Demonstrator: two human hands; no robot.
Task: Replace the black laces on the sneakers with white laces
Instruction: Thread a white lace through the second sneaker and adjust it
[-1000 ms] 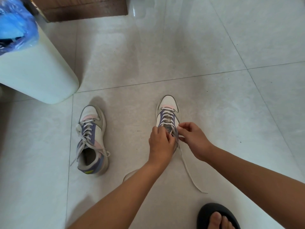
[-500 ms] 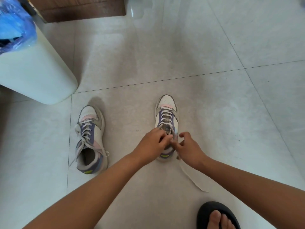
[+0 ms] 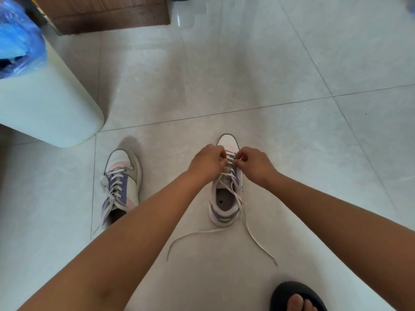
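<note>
Two white, purple and pink sneakers stand on the tiled floor. The right sneaker has a white lace threaded through it, and the lace's two loose ends trail on the floor behind the heel. My left hand and my right hand are over the lace rows near the toe, each pinching the lace there. The left sneaker lies apart to the left, laced in white, partly hidden by my left forearm.
A pale green bin with a blue bag stands at the left. A brown wooden furniture base is at the top. My foot in a black slipper is at the bottom right.
Both hands have moved from the top eyelets near the sneaker's opening forward to the rows by the toe. The lace ends now lie loose on the floor.
</note>
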